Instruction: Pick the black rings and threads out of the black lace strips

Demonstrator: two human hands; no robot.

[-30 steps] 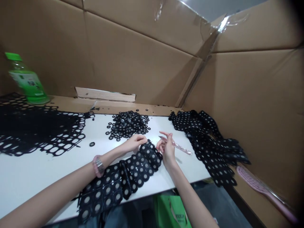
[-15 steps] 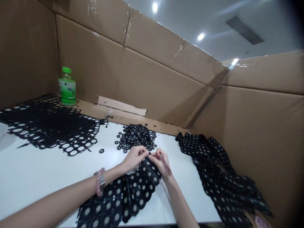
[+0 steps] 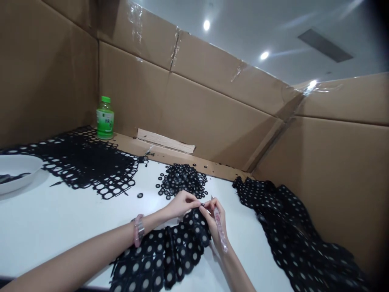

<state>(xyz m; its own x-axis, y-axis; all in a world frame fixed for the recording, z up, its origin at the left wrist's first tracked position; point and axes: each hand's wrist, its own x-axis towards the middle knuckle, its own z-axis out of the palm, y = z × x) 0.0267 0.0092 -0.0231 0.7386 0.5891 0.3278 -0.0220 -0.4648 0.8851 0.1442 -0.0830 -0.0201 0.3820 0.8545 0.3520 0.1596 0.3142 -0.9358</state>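
A black sheet with rows of pale round dots lies bunched on the white table below my hands. My left hand is closed in a pinch on the sheet's upper edge. Meeting it there, my right hand has its fingertips at the same edge. A slim pinkish tool with a pointed tip lies across the right hand, held by its fingers. The small piece between the fingertips is mostly hidden. Just behind the hands is a pile of small black rings with pale centres.
More dotted black sheets lie at the right. A tangle of black cut-out webbing covers the back left, near a green bottle. A white bowl stands at the left edge. Cardboard walls enclose the table.
The view has shifted left, bringing more of the white bowl into sight. The pink tool has turned in my right hand, and its tip now shows above the fingers. Both hands stay at the sheet's edge.
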